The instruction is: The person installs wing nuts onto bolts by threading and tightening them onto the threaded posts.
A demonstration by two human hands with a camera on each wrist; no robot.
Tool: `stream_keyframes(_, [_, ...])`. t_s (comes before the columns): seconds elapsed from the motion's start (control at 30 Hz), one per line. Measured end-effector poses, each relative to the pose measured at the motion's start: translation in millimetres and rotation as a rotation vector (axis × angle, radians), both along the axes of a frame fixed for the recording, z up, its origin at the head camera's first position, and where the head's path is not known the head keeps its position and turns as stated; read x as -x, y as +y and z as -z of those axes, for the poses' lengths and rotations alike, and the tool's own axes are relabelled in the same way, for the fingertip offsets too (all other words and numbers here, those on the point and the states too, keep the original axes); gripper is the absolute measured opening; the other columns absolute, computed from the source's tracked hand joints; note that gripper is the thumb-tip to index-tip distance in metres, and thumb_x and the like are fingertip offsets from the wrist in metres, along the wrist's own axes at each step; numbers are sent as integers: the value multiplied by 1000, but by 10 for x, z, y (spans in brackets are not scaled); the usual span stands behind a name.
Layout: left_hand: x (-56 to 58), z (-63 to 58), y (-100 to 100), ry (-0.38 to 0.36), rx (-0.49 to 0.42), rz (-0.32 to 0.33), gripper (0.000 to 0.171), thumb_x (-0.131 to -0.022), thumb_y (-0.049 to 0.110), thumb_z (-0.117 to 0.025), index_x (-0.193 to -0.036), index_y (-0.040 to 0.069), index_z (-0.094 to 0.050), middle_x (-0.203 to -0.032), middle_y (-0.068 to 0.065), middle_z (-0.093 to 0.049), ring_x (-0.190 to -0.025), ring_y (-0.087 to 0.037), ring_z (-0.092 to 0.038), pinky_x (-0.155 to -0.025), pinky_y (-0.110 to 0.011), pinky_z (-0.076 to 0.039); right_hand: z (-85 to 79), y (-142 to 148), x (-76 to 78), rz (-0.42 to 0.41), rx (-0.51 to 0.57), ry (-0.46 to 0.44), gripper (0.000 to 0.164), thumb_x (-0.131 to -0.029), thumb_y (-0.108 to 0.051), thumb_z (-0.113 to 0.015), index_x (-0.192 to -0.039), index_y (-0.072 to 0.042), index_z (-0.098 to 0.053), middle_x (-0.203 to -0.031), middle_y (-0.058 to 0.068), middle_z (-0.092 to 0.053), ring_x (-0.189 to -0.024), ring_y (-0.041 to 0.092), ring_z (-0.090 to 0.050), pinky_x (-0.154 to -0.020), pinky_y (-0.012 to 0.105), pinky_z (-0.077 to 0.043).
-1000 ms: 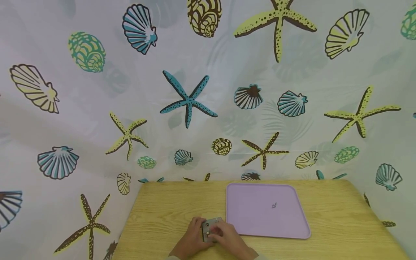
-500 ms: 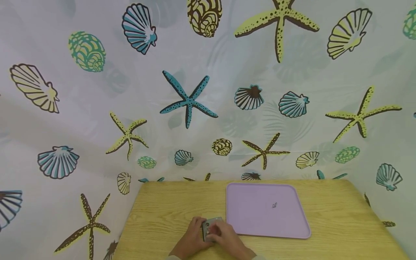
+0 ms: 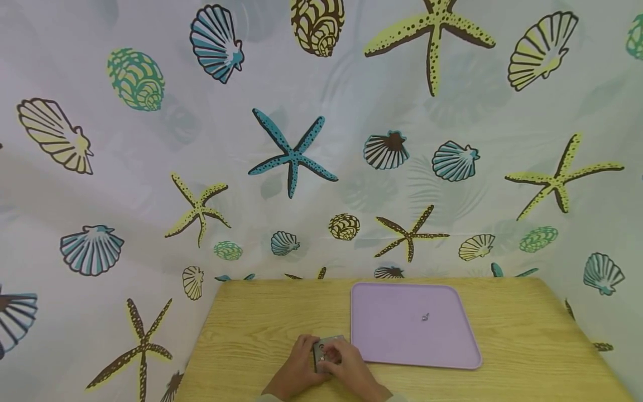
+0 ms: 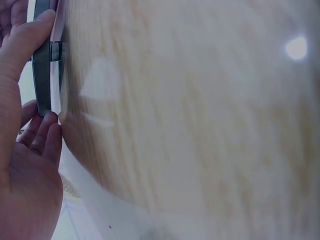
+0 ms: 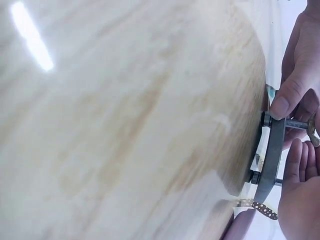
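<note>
A grey metal plate lies between both hands near the table's front. My left hand grips its left side, fingers at the far corner and thumb along the near edge. Over the plate's face, my right hand curls with thumb and fingertips around a small fastener. In the right wrist view, threaded bolts run through the plate, and a brass-coloured wing nut sits at one bolt's end beside the fingertips. The left wrist view catches the plate's dark edge. The right fingers partly cover the plate's face.
To the right of the hands lies a shallow lilac tray. One small shiny metal piece is on it. Beyond the wooden table, a curtain printed with shells and starfish surrounds it on the back and sides.
The right hand's fingertips shift slightly as they work at the fastener. The left hand keeps its grip, and the plate stays in place.
</note>
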State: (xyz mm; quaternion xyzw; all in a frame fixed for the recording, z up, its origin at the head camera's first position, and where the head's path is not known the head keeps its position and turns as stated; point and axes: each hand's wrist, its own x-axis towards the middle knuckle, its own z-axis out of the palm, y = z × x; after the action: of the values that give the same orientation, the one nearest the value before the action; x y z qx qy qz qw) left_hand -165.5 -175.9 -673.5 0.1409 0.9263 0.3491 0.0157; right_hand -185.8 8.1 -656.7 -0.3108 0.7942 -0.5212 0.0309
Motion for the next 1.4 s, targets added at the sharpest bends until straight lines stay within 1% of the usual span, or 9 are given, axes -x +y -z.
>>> stream_keyframes(0.13, [2,-10,4,1,12,-13,84,-72,66,-63,-129,8,-41,-122,-3,-37,-107,-16,-42,-91,-39,-43,3,11,-30,35,-2,17,28,-81,-25,-70,-99,-5,-62,-88,-6,-55,-77,4,-55,-67,20,-50])
stream_keyframes(0.23, [9,-9,6,-8,27,-29,85,-71,67,-63,-129,10,-42,-122,-2,-37,-106,-15,-42,-91,-39,-43,-5,26,-55,52,-3,1,24,-81,-26,-69,-97,-8,-64,-86,-8,-57,-75,2,-55,-65,20,-49])
stream_keyframes(0.37, [10,-14,7,-14,33,-41,85,-70,68,-63,-128,11,-42,-121,-1,-37,-104,-13,-43,-90,-38,-43,6,44,-81,45,-5,-21,20,-84,-26,-67,-97,-11,-66,-87,-8,-61,-76,2,-56,-65,21,-49])
stream_keyframes(0.5, [8,-7,3,4,45,-38,85,-70,69,-62,-129,10,-42,-121,-2,-37,-101,-12,-43,-88,-36,-43,46,42,-90,24,1,-16,21,-86,-25,-64,-99,-9,-66,-91,-5,-65,-79,3,-57,-66,21,-50])
stream_keyframes(0.7, [17,34,0,20,23,-23,85,-71,69,-61,-128,9,-42,-121,-2,-37,-105,-14,-43,-90,-39,-43,67,5,-72,63,32,-46,21,-83,-24,-68,-97,-11,-60,-86,-7,-60,-77,3,-56,-65,22,-49])
stream_keyframes(0.87, [35,76,-7,14,0,-8,83,-72,67,-61,-128,9,-41,-121,-2,-37,-108,-17,-43,-92,-40,-43,46,-32,-62,88,56,-23,30,-80,-21,-71,-100,-4,-58,-87,-1,-58,-78,7,-55,-66,21,-50])
stream_keyframes(1.0, [36,64,3,10,2,-10,83,-73,67,-61,-128,8,-42,-121,-2,-37,-108,-17,-44,-91,-40,-43,32,-43,-67,83,69,-25,30,-80,-19,-71,-101,-1,-59,-88,1,-59,-79,9,-56,-68,21,-50])
stream_keyframes(1.2, [49,80,18,17,33,-32,83,-73,69,-59,-127,9,-43,-120,-2,-38,-105,-15,-44,-89,-40,-44,63,-25,-90,116,25,-69,24,-82,-25,-69,-99,-9,-63,-85,-8,-56,-76,3,-55,-67,21,-50])
stream_keyframes(1.4, [55,95,16,29,48,-36,82,-72,69,-60,-127,11,-43,-120,-3,-38,-104,-16,-44,-88,-41,-45,96,-7,-114,131,23,-48,19,-85,-28,-66,-97,-13,-64,-85,-10,-60,-76,2,-56,-66,21,-50])
